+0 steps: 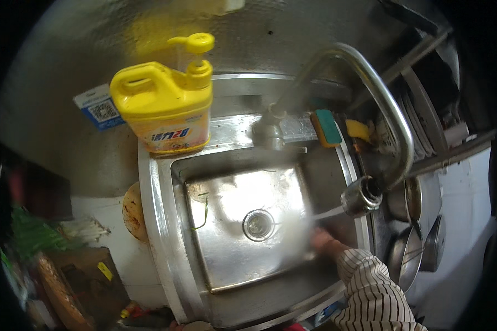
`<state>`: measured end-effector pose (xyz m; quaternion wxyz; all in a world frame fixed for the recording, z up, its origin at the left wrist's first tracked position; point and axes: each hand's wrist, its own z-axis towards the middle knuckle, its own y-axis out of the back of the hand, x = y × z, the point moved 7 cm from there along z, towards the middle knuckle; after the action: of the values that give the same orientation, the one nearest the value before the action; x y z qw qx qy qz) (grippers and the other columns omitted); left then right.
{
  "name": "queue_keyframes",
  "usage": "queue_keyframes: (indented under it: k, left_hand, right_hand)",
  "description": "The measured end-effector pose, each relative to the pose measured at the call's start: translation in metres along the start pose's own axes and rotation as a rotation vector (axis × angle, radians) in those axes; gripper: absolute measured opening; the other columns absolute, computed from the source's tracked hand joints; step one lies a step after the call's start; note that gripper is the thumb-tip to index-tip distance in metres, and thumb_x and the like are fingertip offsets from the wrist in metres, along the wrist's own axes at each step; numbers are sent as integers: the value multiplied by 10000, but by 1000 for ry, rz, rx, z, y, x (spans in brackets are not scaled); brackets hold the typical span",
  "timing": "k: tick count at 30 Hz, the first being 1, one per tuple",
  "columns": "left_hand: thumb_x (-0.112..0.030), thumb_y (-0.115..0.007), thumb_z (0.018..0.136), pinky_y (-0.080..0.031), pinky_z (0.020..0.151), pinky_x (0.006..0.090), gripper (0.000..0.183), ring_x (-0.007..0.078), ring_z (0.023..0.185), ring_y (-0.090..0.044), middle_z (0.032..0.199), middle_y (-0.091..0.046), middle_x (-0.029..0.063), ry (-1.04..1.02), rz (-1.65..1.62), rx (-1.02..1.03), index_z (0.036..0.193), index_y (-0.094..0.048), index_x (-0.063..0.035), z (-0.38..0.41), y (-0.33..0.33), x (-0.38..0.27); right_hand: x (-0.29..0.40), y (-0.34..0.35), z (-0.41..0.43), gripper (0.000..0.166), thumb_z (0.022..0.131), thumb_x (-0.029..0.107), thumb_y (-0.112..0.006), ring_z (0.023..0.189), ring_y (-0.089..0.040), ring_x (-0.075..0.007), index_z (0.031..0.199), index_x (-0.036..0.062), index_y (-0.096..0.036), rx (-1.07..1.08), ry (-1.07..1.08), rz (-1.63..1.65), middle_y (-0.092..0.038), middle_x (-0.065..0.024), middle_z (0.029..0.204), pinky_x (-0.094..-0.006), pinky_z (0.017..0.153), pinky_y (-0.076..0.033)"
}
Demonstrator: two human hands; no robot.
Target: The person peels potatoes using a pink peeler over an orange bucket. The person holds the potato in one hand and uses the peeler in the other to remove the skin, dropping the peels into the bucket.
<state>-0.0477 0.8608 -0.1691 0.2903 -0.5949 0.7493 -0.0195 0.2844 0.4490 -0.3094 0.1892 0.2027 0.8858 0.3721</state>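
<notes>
My right hand (324,241), below a striped sleeve, reaches into the right side of a stainless steel sink (227,265). A pale, hazy blur (294,233) lies over its fingertips, so I cannot tell whether it holds anything. A thin stream of water (329,213) runs from the faucet's spout head (361,196) close above that hand. The round drain (258,225) sits left of the hand, and green leaf scraps (206,213) cling to the basin farther left. At the bottom edge, a skin-toned sliver (176,326) beside a beige object (197,326) may be my left hand; most is cut off.
A yellow detergent jug (161,99) with a pump stands on the back left rim. A green-and-orange sponge (326,128) rests at the back right. The curved faucet pipe (381,91) arches over the right side. Metal pans (406,256) lie right of the sink.
</notes>
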Motion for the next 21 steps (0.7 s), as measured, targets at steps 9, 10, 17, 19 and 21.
queue_keyframes:
  k: [9, 10, 17, 19, 21]
  left_hand:
    - [-207, -451, 859, -405, 858, 362, 330, 234, 982, -505, 1047, -516, 144, -1172, 1218, -152, 1124, -429, -11, -43, -37, -35]
    - [-202, -461, 854, -389, 874, 368, 335, 245, 1004, -489, 1071, -500, 156, -896, 807, -122, 1130, -421, -16, -28, -4, -26]
    - [-160, -488, 853, -354, 909, 376, 322, 270, 1061, -443, 1180, -434, 176, -972, 1119, -14, 1138, -397, -44, -19, 0, -21]
    - [-169, -474, 852, -364, 896, 359, 306, 249, 1040, -452, 1150, -450, 148, -784, 971, -68, 1122, -411, -41, -13, 11, -14]
    - [-191, -455, 841, -379, 872, 330, 290, 211, 995, -471, 1088, -483, 104, -619, 656, -153, 1088, -442, -38, -8, 21, -7]
  right_hand:
    - [-115, 112, 40, 213, 846, 179, -537, 959, -554, -224, 986, 46, -627, -564, -259, -1875, -578, -132, 1086, -367, 864, -419]
    - [-86, 113, 14, 205, 849, 163, -553, 900, -581, -188, 1004, 47, -619, -838, -235, -1819, -586, -127, 1068, -334, 827, -452]
    - [-87, 84, -85, 292, 869, 140, -523, 1033, -542, -184, 1125, 1, -526, -1197, -38, -1272, -523, -169, 1174, -328, 834, -468]
    - [-119, 190, -17, 180, 748, 146, -551, 950, -496, -240, 901, 52, -564, -761, -100, -862, -531, -124, 968, -370, 779, -404]
    - [-142, 270, 13, 174, 727, 124, -530, 993, -453, -307, 876, 51, -583, -237, -283, -344, -533, -124, 940, -461, 806, -368]
